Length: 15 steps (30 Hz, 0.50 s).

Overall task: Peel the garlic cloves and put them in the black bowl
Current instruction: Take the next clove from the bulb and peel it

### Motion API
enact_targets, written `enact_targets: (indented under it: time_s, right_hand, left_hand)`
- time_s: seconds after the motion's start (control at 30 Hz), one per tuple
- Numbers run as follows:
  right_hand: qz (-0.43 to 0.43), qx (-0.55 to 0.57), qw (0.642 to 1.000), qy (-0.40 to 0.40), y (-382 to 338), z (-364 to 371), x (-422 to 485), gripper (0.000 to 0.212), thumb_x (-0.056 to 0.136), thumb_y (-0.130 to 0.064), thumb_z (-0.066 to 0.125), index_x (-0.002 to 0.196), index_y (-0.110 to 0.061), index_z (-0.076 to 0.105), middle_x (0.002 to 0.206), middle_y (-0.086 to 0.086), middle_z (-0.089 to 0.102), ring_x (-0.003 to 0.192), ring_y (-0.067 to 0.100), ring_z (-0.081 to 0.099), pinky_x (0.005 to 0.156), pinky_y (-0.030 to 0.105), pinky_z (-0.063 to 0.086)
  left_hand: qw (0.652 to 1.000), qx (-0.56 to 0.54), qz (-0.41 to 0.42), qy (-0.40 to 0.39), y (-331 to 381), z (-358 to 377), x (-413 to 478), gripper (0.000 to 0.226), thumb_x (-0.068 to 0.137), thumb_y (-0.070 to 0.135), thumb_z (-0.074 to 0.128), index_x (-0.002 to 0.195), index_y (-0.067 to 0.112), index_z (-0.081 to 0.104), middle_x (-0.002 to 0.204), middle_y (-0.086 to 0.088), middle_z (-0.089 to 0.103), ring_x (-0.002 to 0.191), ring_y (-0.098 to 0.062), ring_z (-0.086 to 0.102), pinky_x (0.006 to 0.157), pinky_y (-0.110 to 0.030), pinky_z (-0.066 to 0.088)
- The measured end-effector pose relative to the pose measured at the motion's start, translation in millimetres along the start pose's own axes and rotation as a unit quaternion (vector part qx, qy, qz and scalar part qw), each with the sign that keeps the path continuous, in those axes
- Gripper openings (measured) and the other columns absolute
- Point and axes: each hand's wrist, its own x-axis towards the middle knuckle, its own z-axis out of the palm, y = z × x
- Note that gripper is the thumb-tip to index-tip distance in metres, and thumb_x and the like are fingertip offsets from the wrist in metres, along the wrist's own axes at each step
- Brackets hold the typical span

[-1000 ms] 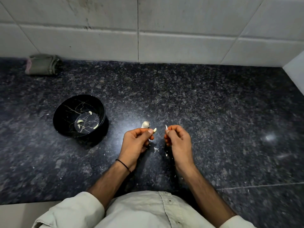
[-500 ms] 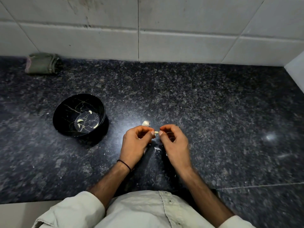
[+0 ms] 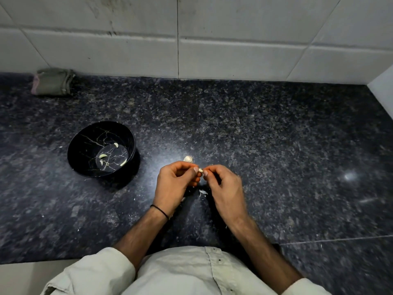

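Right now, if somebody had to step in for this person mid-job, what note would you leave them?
Left hand pinches a small garlic clove at its fingertips. Right hand pinches the clove's other end, apparently peeling it above the countertop.
The black bowl stands to the left, with four peeled cloves inside.
Another garlic piece lies on the countertop just beyond the hands, and peel scraps lie nearer the person.
Done: four cloves in the bowl.
Left: finish peeling this clove, drop it in the bowl, then likely peel the piece on the countertop.
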Motion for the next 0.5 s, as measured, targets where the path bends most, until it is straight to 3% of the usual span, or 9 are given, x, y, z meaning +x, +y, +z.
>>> enact_targets:
  time_s: [0.1, 0.27, 0.5]
  right_hand:
    - [-0.035, -0.019, 0.999, -0.005, 0.7, -1.3, 0.1, 0.013, 0.098, -0.017, 0.06, 0.097, -0.013, 0.071, 0.089, -0.005, 0.067, 0.083, 0.007, 0.061, 0.074, 0.028, 0.049]
    - [-0.092, -0.055, 0.994, -0.026, -0.6, -4.0, -0.2, 0.014, 0.099, -0.018, 0.058, 0.099, -0.012, 0.07, 0.091, -0.003, 0.063, 0.082, 0.01, 0.06, 0.076, 0.033, 0.049]
    - [-0.097, -0.081, 0.991, -0.03, -2.5, -3.7, 0.3, 0.014, 0.097, -0.017, 0.056, 0.097, -0.01, 0.068, 0.09, -0.001, 0.062, 0.08, 0.015, 0.059, 0.075, 0.039, 0.05]
  left_hand:
    - [1.0, 0.019, 0.006, 0.001, -1.2, -1.4, 1.1, 0.006, 0.092, 0.008, 0.068, 0.089, 0.007, 0.074, 0.082, -0.011, 0.076, 0.073, -0.021, 0.07, 0.076, -0.034, 0.059]
    - [0.999, 0.029, 0.018, -0.002, -2.4, -4.1, 3.4, 0.007, 0.091, 0.008, 0.069, 0.088, 0.011, 0.074, 0.082, -0.01, 0.076, 0.074, -0.021, 0.071, 0.073, -0.034, 0.059]
    - [0.999, 0.024, 0.022, -0.011, -2.5, -4.4, 2.8, 0.007, 0.091, 0.007, 0.069, 0.088, 0.011, 0.075, 0.083, -0.012, 0.076, 0.073, -0.02, 0.07, 0.071, -0.032, 0.059]
